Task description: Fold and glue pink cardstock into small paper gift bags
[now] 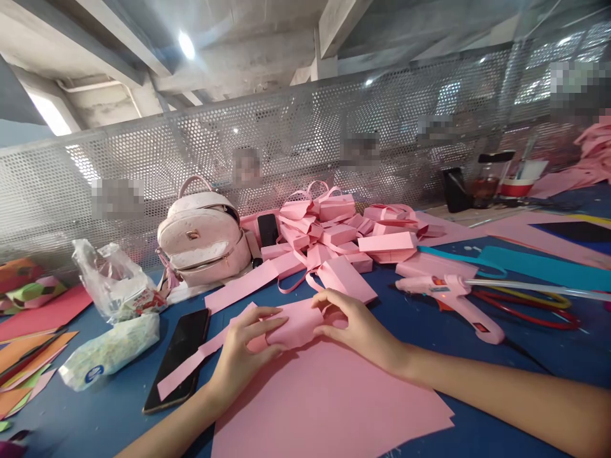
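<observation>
Between my two hands is a small folded pink paper box (294, 324), just above a large pink sheet (329, 401). My left hand (243, 346) grips its left side, thumb in front and fingers behind. At the right end, my right hand (356, 324) pinches it between thumb and fingers. A narrow pink paper strip (184, 374) runs past my left hand and across a black phone (177, 356). Right of my right hand lies a pink hot glue gun (453, 299) with a clear glue stick in its back and a small light glowing.
Behind my hands is a heap of pink paper boxes with strip handles (338, 232). A pale pink backpack (203, 238), a plastic bag (112, 280) and a tissue pack (112, 350) stand or lie left. Coloured paper (28, 369) lies far left, teal paper (539, 267) at right. A perforated metal screen (286, 140) rises behind.
</observation>
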`<state>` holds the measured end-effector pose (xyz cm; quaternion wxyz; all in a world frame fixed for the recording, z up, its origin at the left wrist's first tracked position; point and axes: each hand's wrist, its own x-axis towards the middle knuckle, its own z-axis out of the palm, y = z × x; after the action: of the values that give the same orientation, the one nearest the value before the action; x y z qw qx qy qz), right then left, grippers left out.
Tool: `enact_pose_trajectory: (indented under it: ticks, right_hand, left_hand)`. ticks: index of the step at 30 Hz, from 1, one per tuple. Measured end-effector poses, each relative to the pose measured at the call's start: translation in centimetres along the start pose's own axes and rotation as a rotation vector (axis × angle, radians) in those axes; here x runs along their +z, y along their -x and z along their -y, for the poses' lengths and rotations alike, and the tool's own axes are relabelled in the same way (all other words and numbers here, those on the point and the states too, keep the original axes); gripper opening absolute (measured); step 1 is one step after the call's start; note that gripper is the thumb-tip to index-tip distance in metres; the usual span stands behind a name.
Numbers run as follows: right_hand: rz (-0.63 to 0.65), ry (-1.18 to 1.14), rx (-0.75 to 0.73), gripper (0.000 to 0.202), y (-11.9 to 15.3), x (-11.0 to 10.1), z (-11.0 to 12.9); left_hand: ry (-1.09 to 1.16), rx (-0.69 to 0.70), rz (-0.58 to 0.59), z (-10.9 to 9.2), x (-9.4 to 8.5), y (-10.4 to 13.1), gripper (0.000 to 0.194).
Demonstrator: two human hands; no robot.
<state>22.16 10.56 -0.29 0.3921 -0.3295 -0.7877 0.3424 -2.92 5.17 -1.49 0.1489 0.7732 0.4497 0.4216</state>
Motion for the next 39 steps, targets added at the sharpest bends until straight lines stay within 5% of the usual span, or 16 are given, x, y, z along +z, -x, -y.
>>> enact_pose_trajectory:
  ticks: [24,39]
  right_hand:
    - [-0.047,0.072,-0.250,0.005,0.1,-0.3,-0.2]
    - [-0.010,0.063,-0.181,0.033,-0.2,-0.8,1.6]
  left_hand:
    - [0.014,0.033,-0.053,-0.7,-0.6,-0.1,0.018]
    - [0.081,-0.031,-0.074,-2.2,-0.7,-0.5,0.019]
